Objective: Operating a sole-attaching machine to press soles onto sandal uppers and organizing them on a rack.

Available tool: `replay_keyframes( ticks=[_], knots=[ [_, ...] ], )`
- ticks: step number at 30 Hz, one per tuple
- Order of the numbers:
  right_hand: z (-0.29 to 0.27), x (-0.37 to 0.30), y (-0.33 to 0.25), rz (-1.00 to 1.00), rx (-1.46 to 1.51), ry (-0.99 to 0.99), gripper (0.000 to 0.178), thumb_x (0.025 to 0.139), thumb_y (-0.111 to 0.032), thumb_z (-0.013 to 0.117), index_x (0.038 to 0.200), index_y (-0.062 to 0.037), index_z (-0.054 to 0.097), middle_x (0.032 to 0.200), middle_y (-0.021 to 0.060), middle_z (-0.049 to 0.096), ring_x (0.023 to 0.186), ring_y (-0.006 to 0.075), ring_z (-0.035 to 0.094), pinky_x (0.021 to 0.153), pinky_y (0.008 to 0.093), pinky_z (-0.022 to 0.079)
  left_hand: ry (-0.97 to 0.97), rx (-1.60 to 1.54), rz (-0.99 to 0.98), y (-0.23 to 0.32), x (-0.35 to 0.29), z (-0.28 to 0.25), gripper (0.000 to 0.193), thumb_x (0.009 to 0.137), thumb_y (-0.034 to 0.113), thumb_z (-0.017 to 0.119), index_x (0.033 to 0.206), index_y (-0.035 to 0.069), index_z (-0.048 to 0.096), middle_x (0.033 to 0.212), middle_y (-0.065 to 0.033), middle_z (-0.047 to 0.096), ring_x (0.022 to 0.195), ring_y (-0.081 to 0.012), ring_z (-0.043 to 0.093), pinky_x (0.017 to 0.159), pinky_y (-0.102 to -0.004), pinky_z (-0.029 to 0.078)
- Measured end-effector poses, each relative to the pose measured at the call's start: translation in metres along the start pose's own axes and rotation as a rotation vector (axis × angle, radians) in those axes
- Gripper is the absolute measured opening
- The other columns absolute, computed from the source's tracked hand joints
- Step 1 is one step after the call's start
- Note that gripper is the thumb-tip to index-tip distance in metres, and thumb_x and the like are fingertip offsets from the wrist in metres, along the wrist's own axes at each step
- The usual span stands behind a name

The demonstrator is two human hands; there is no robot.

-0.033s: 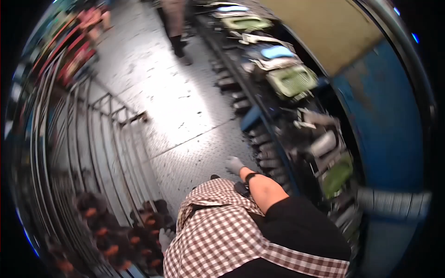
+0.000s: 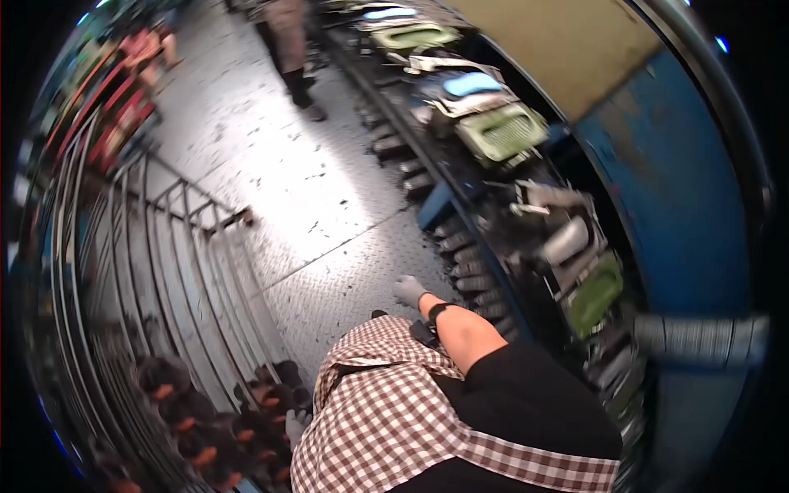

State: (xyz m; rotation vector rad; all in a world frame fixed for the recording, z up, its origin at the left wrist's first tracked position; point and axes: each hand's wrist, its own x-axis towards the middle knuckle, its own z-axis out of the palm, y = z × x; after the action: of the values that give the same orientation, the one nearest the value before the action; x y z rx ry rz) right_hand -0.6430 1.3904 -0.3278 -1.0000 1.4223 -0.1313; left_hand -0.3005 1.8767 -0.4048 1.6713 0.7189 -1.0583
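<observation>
While the person stood on the diamond-plate metal floor [image 2: 329,214], the right hand [image 2: 408,290], in a grey glove, hung low by the hip w/ a dark wristband above it. It gripped nothing; fingers looked loosely curled, hand free of any object. It sat just beside the row of dark rollers [image 2: 464,263] along the edge of the conveyor line [image 2: 493,205], near but not touching as far as could be seen. The left hand [image 2: 296,425], also grey-gloved, showed only partly past the checked apron [image 2: 394,411], next to the dark moulded parts w/ orange centres [image 2: 197,419] stacked on the wire rack cart [image 2: 164,271]. Whether that hand held or touched one of the parts couldn't be told, too much hidden and blurred.

On the line to the right lay green trays [image 2: 501,131], another green one [image 2: 596,292] nearer, a light blue piece [image 2: 470,83] and assorted grey metal bits, all blurred. A blue machine panel [image 2: 682,205] stood behind the line. Another person's legs [image 2: 292,57] were further up the aisle, well apart from both hands. Red and pink items [image 2: 123,90] sat at far left, too blurred to name.
</observation>
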Motion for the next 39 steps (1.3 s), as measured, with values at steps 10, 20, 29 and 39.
replay_keyframes(
  ticks=[10,20,29,39],
  knots=[
    [-0.033,-0.002,0.101,0.086,0.201,0.213,0.04,0.094,-0.021,0.056,0.129,-0.0015,0.061,0.094,0.0145,0.07,0.073,0.0246,0.067,0.065,0.0397,0.054,-0.288,0.299,0.082,0.062,0.067,0.064,0.063,0.104,0.047,0.046,0.155,0.013,0.032,0.15,-0.0169,0.046,0.126,-0.0399,0.054,0.106,-0.0527,0.047],
    [-0.04,-0.029,0.161,0.197,0.265,0.231,0.041,0.099,-0.02,0.055,0.133,0.0029,0.058,0.121,0.023,0.069,0.11,0.0367,0.068,0.09,0.0476,0.055,-0.338,0.356,0.094,0.052,0.037,0.086,0.059,0.105,0.042,0.046,0.156,0.015,0.033,0.147,-0.0199,0.049,0.131,-0.0368,0.051,0.108,-0.0513,0.046],
    [-0.035,-0.058,0.181,0.099,0.202,0.241,0.051,0.095,-0.025,0.058,0.137,0.002,0.055,0.112,0.0238,0.07,0.093,0.0379,0.073,0.071,0.0467,0.056,-0.371,0.29,0.099,0.041,-0.004,0.085,0.057,0.105,0.04,0.048,0.154,0.015,0.036,0.144,-0.0193,0.052,0.132,-0.0353,0.051,0.108,-0.0495,0.047],
    [-0.017,-0.05,0.256,0.039,0.273,0.333,0.035,0.097,-0.019,0.052,0.123,0.0006,0.064,0.097,0.0208,0.072,0.087,0.0346,0.071,0.078,0.0478,0.054,-0.486,0.384,0.028,-0.001,-0.015,0.116,0.054,0.104,0.038,0.05,0.151,0.014,0.041,0.141,-0.0186,0.055,0.132,-0.0336,0.051,0.107,-0.0475,0.048]
  ],
)
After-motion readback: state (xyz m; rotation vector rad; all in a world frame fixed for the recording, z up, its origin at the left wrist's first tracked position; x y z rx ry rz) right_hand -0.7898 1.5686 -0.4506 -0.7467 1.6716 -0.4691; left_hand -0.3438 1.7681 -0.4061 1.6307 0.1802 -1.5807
